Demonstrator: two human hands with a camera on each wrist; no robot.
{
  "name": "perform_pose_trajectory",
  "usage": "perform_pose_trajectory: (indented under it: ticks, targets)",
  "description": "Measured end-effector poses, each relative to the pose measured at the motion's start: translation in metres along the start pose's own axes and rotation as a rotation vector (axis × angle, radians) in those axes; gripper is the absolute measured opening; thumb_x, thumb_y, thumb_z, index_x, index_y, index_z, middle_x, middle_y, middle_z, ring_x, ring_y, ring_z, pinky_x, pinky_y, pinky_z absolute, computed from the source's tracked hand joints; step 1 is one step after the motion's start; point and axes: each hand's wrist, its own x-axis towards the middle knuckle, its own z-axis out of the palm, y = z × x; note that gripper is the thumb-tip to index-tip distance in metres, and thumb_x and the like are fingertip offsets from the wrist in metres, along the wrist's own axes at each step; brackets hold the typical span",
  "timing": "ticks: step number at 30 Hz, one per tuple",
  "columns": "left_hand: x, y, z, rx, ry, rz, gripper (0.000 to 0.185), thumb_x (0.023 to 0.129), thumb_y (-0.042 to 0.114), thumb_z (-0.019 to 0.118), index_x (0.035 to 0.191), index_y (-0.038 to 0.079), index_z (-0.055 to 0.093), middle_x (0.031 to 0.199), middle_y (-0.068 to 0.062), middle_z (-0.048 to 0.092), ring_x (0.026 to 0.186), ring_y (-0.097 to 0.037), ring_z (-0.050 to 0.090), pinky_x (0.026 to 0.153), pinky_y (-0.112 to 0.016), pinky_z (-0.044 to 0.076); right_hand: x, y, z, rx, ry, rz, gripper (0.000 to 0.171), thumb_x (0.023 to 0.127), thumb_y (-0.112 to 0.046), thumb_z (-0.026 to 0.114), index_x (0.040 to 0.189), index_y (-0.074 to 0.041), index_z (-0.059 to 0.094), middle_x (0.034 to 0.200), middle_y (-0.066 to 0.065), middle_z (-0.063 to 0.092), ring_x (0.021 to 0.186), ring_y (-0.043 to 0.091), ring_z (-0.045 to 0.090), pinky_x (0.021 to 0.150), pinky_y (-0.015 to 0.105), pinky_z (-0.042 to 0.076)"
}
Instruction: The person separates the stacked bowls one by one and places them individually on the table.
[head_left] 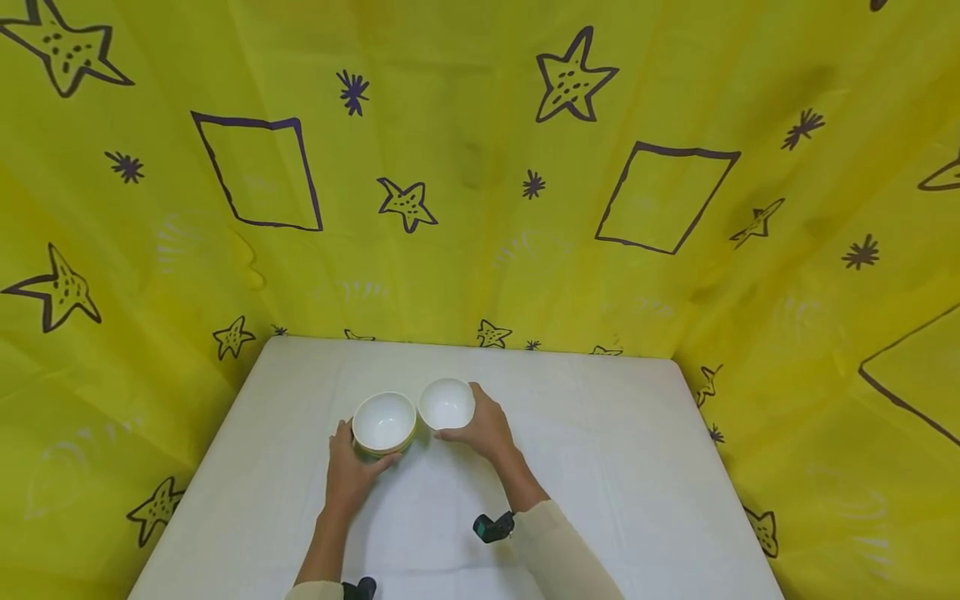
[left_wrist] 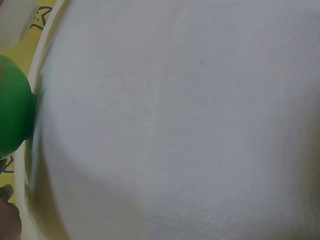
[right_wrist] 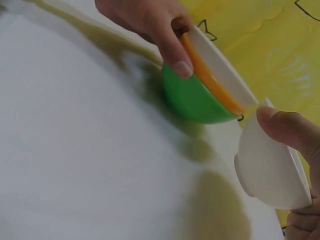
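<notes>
- Fingers: the left hand (head_left: pixel 351 475) has its thumb (right_wrist: pixel 172 52) and fingers curled round a stack of nested bowls, green outside with an orange rim and white inside (head_left: pixel 384 423); the right hand (head_left: pixel 486 429) pinches a plain white ceramic bowl (head_left: pixel 447 404) at its rim.
- Yellow cloth with purple stars and squares (head_left: pixel 465 167) hangs behind and to both sides.
- White table (head_left: pixel 615 467) bears everything.
- Stacked bowls sit mid-table, just beside the white bowl.

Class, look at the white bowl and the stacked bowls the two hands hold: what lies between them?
Nothing: in the head view the white bowl and stacked bowls sit rim to rim; only bare white table surrounds them.
</notes>
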Motion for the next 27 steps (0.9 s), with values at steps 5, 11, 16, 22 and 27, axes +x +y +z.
perform_pose_trajectory:
  ticks: [5,11,16,22,27]
  targets:
    - [0.001,0.001,0.000,0.004,-0.010,-0.008,0.109,0.068,0.026,0.102,0.152,-0.008,0.041,0.151,-0.033,0.048,0.154,-0.052,0.020,0.129,-0.057,0.004,-0.004,0.008,0.005,-0.012,0.000,0.025,0.097,0.063,-0.040,0.102,0.140,-0.005,0.055,0.130,0.013,0.068,0.118,0.034,0.065,0.098,0.054,0.056]
    - [0.002,0.001,-0.001,0.003,-0.016,-0.030,0.110,0.068,0.025,0.102,0.153,-0.008,0.040,0.154,-0.033,0.045,0.155,-0.051,0.018,0.129,-0.056,0.005,-0.009,0.016,0.010,-0.029,-0.008,0.064,0.097,0.062,-0.040,0.102,0.140,-0.005,0.056,0.131,0.015,0.068,0.120,0.036,0.064,0.100,0.056,0.055]
    - [0.002,0.001,-0.001,0.001,-0.019,-0.040,0.110,0.068,0.025,0.102,0.153,-0.008,0.040,0.156,-0.034,0.042,0.155,-0.051,0.018,0.128,-0.058,0.006,-0.011,0.019,0.013,-0.025,-0.009,0.065,0.098,0.061,-0.039,0.103,0.140,-0.004,0.055,0.131,0.014,0.068,0.120,0.036,0.064,0.101,0.056,0.055]
    - [0.002,0.000,-0.001,0.014,-0.016,-0.025,0.109,0.068,0.025,0.101,0.153,-0.007,0.040,0.154,-0.032,0.046,0.155,-0.051,0.019,0.128,-0.058,0.006,-0.011,0.021,0.016,-0.027,0.002,0.065,0.099,0.060,-0.036,0.104,0.141,-0.005,0.055,0.132,0.014,0.067,0.121,0.035,0.064,0.102,0.055,0.054]
    - [0.001,0.000,-0.001,0.010,-0.015,-0.022,0.108,0.068,0.024,0.102,0.152,-0.006,0.041,0.153,-0.032,0.047,0.154,-0.051,0.019,0.128,-0.058,0.006,-0.012,0.021,0.018,-0.050,0.002,0.065,0.101,0.060,-0.036,0.104,0.141,-0.006,0.054,0.131,0.013,0.067,0.121,0.035,0.064,0.102,0.055,0.054]
